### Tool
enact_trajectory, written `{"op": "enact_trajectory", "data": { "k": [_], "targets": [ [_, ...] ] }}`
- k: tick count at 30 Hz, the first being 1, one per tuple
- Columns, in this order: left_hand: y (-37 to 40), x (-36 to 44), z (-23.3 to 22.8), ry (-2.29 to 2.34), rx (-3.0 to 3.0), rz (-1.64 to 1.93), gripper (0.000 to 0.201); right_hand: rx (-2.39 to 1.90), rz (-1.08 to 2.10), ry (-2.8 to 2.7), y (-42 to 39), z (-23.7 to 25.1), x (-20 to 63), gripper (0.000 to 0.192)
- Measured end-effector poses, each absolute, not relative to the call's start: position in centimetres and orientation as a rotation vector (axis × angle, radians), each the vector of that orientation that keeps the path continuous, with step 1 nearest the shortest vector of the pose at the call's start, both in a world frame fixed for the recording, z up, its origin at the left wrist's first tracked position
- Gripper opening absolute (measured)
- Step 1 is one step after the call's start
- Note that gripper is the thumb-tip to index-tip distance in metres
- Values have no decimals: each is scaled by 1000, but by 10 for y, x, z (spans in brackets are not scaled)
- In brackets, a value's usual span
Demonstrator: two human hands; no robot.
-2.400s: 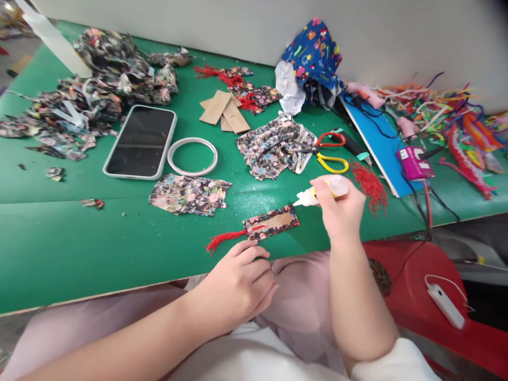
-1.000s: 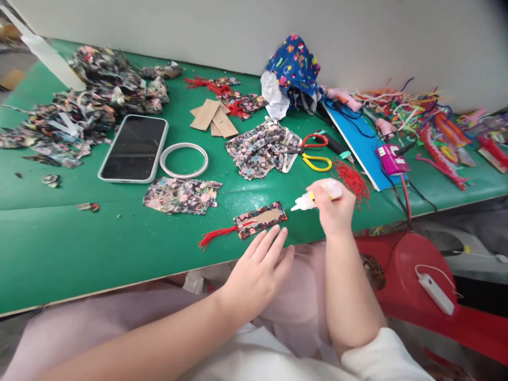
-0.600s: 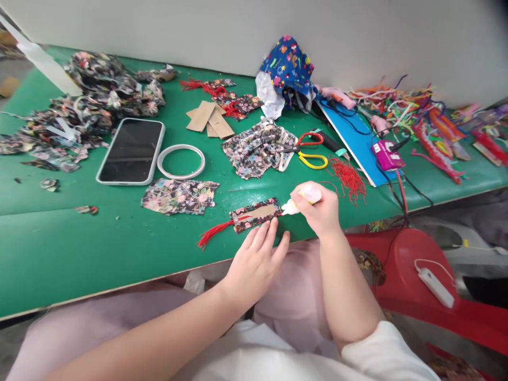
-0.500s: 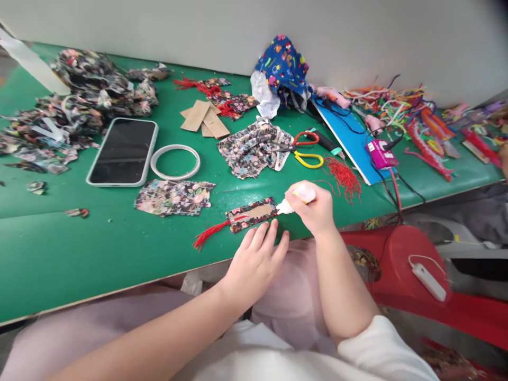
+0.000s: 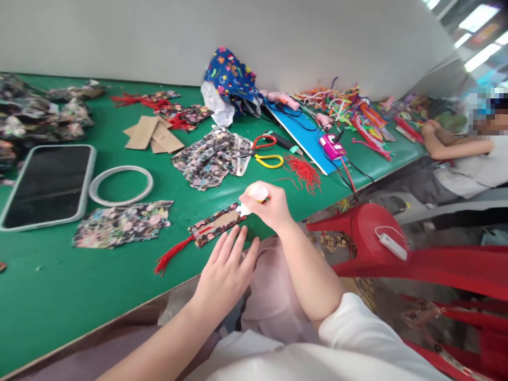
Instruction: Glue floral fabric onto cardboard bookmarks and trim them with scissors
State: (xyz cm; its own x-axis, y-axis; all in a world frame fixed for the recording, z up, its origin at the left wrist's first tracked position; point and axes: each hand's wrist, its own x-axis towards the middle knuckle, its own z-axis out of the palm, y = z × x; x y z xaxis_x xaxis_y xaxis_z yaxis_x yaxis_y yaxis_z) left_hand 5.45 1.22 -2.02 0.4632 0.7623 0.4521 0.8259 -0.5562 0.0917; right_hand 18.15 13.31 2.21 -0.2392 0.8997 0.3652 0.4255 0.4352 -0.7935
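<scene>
My right hand [image 5: 272, 206] is closed around a small white glue bottle [image 5: 259, 191], tilted so that its nozzle meets the right end of a bookmark [image 5: 224, 222]. That bookmark is a cardboard strip with floral fabric folded over its edges, and a red tassel [image 5: 172, 256] trails from its left end. My left hand [image 5: 228, 267] lies with fingers stretched and apart, the fingertips at the bookmark's near edge. Left of the bookmark is a flat piece of floral fabric [image 5: 123, 225]. A roll of white tape [image 5: 121, 186] lies just behind that fabric.
Farther back on the green table [image 5: 99, 296] are a phone [image 5: 50, 185], cardboard pieces [image 5: 153, 132], crumpled floral fabric [image 5: 210, 159], scissors [image 5: 266, 151] and red threads [image 5: 304, 172]. A red stool [image 5: 377, 238] stands at right. Another person's arm [image 5: 456, 148] rests farther along the table.
The camera view has swung right, so the table's things appear farther left and another person shows at right. My hands keep the same pose, the glue bottle still at the bookmark's right end.
</scene>
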Motion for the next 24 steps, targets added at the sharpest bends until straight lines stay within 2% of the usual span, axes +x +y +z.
{"op": "enact_trajectory", "data": {
  "k": [9, 24],
  "targets": [
    [12, 57, -26, -1386, -2567, -683, 44, -1212, 857, -1806, 134, 23, 180, 37],
    [15, 53, -26, -1259, -2556, -697, 41, -1199, 906, -1815, 135, 21, 182, 31]
  ]
}}
